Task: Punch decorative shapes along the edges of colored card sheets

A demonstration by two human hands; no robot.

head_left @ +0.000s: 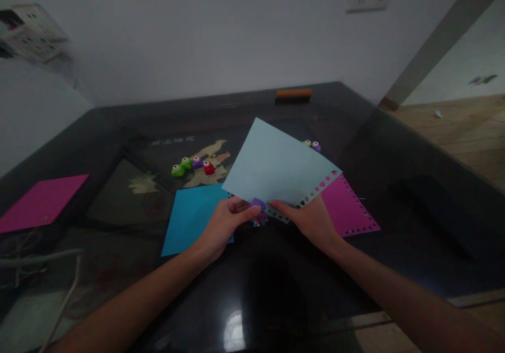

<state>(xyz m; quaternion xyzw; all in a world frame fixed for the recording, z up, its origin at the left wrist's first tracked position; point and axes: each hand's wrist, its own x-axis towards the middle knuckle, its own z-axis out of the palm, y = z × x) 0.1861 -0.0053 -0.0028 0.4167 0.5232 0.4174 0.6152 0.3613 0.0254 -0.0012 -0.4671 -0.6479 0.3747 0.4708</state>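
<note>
My left hand (226,219) is closed on a small purple craft punch (258,203), its thumb pressing on top. The punch sits at the near edge of a pale blue sheet of paper (280,161). My right hand (310,219) grips that sheet, thumb on its upper face; the other fingers are hidden beneath. Small shaped holes, hearts and stars among them, run along the sheet's right and near edges. Below the punch lies a little heap of coloured paper cut-outs (260,220). A blue sheet (193,213) lies under my left hand, and a punched magenta sheet (351,208) under my right.
Several frog-like punches in green, purple and red (197,162) stand behind the blue sheet. Two more punches (315,145) show past the pale sheet. Another magenta sheet (43,203) and a white cable (77,274) are at left. A brown bar (294,93) lies at the back of the dark table (252,300).
</note>
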